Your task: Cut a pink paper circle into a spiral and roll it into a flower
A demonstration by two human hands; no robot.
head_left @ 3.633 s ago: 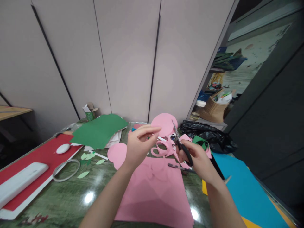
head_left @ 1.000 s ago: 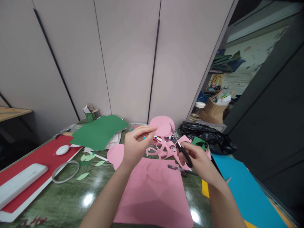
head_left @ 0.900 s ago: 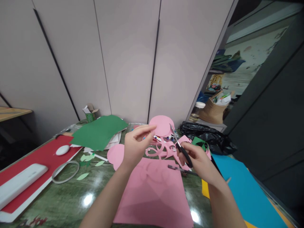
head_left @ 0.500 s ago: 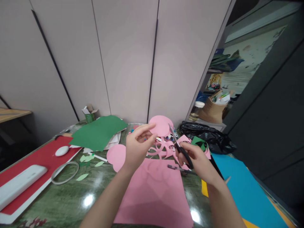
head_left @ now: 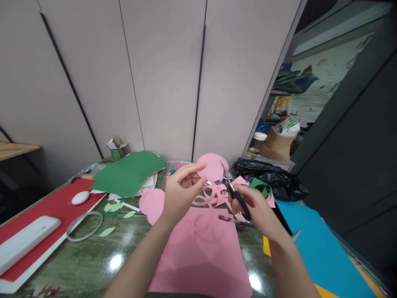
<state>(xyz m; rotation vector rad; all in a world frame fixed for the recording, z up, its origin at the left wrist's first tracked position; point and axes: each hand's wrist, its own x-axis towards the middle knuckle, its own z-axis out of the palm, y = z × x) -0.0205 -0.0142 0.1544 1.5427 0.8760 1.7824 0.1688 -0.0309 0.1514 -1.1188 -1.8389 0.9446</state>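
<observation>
My left hand (head_left: 186, 186) is at a round piece of pink paper (head_left: 214, 165), with its index finger and thumb over the left edge. The paper stands raised above the table; the other fingers' grip on it is partly hidden. Black-handled scissors (head_left: 238, 198) are in my right hand (head_left: 256, 207), fingers through the handles. Their blades point up and lie across the right part of the pink circle. Below both hands a large pink sheet (head_left: 201, 252) lies flat, with curled pink offcuts (head_left: 214, 196) behind it. Another cut pink shape (head_left: 151, 205) rests left of my wrist.
Green paper (head_left: 130, 171), light green leaf cutouts (head_left: 107, 231) and a tape ring (head_left: 84, 226) lie left. A dark pen or cutter (head_left: 228, 218) crosses the pink sheet's edge. Blue paper (head_left: 322, 248) and a black plastic bag (head_left: 273, 180) are right. Cabinet doors (head_left: 161, 82) stand behind.
The pink circle has shifted slightly right and down, and its angle has changed a little. My left fingertips have moved slightly right. The scissors have hardly moved.
</observation>
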